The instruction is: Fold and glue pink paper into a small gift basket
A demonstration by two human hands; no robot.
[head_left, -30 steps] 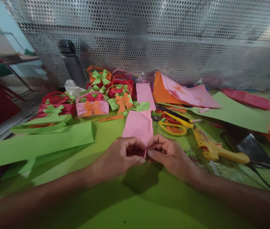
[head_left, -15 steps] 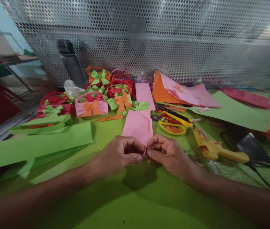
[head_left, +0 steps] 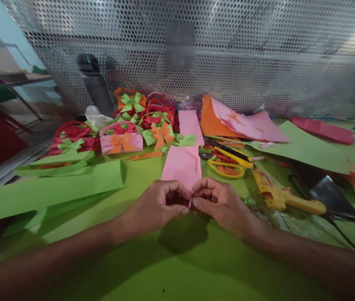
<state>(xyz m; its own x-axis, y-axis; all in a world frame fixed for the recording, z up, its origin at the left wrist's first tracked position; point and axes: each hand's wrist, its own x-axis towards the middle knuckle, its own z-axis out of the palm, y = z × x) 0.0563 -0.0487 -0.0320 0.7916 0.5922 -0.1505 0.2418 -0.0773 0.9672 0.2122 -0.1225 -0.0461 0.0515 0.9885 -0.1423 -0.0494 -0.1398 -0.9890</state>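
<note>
Close together at the middle of the table, my left hand [head_left: 161,202] and my right hand [head_left: 216,199] pinch a small piece of pink paper [head_left: 190,201] between thumbs and fingertips. Much of that piece is hidden by my fingers. Just beyond my knuckles lies a pink paper sheet [head_left: 182,163]; I cannot tell whether the pinched piece is joined to it. To the right of the sheet are yellow-handled scissors [head_left: 226,169] and a yellow-and-black cutter knife [head_left: 232,154].
Small paper bags with bows [head_left: 121,142] crowd the back left, near a grey bottle [head_left: 95,85]. Folded green paper [head_left: 52,188] lies left. A yellow glue gun [head_left: 285,198] with its cord rests right. Pink and orange sheets [head_left: 249,125] lie before the perforated metal panel [head_left: 243,54].
My left thumb has lifted slightly away from its fingers and shifted toward the right hand. Both hands stay at nearly the same place with the pink paper.
</note>
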